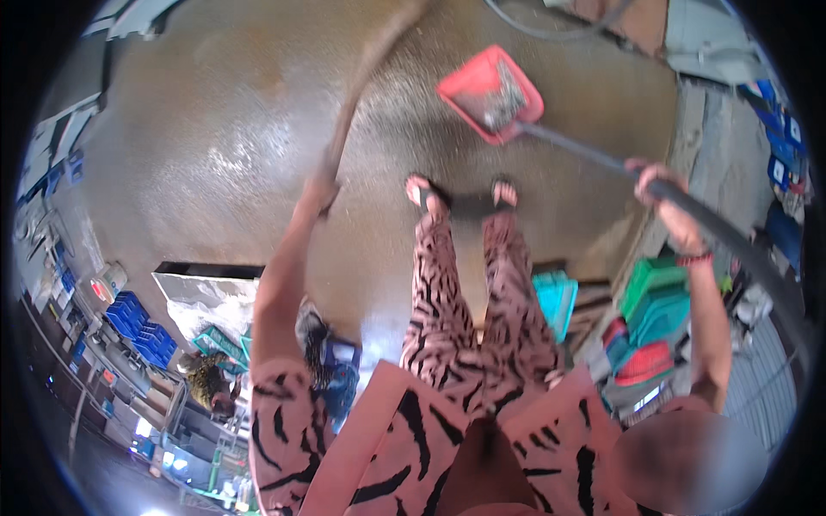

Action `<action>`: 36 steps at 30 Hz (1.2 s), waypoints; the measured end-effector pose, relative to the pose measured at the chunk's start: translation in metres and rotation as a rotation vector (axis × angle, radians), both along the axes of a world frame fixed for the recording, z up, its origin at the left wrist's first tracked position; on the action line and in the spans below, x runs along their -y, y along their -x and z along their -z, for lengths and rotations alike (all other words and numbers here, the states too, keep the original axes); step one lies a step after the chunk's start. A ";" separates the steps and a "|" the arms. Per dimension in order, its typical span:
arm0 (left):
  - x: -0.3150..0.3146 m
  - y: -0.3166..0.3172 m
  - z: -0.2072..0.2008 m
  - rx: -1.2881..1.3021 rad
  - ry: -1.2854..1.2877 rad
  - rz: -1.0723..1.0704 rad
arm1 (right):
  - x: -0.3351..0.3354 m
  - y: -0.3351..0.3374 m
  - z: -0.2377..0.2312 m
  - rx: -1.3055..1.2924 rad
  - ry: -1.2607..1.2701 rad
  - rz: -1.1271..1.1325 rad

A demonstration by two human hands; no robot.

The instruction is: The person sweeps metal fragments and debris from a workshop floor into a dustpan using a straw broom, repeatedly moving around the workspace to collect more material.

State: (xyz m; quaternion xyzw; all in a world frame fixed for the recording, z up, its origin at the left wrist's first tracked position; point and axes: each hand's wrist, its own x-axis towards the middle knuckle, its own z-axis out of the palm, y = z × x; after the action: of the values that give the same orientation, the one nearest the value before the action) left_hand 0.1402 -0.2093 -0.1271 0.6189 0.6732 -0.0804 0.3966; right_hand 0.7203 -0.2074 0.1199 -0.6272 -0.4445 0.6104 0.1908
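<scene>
The left hand point(322, 191) is clenched, its forearm point(288, 254) behind the fingers point(329, 196); the right hand point(661, 182) is clenched too, wrist point(687, 240) behind its fingers.

Sandals point(422, 195) on wet brown floor point(198, 112)

Fisheye view, moderately lit. White glare breaks into streaks on the wet floor point(249, 146), strongest left of centre; a soft shadow lies between the feet point(506, 194). The surroundings at lower left are dim, pricked by small bright spots. The stick point(348, 112) and the right hand point(656, 181) are blurred. A hazy round patch point(688, 463) obscures the lower right. Straight edges bow outward toward a black, blue-fringed rim.
</scene>
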 end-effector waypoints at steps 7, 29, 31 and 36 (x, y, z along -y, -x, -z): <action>0.127 -0.128 0.032 -0.084 0.266 -0.272 | -0.027 0.041 -0.003 0.241 -0.158 -0.319; 0.552 -0.197 0.026 0.449 0.182 -2.283 | -0.048 0.158 0.066 0.054 -0.230 -0.997; 0.555 -0.184 0.062 0.513 0.177 -2.385 | -0.046 0.176 0.074 0.059 -0.229 -1.138; 0.442 -0.317 0.081 0.030 0.535 -1.538 | -0.056 0.186 0.071 0.101 -0.338 -1.261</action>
State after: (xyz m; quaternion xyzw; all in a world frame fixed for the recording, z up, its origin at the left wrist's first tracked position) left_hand 0.4569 -0.6516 -0.2083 -0.1311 0.8626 0.0649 0.4843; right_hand 0.5341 -0.1511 0.0485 -0.2354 -0.8253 0.4969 -0.1290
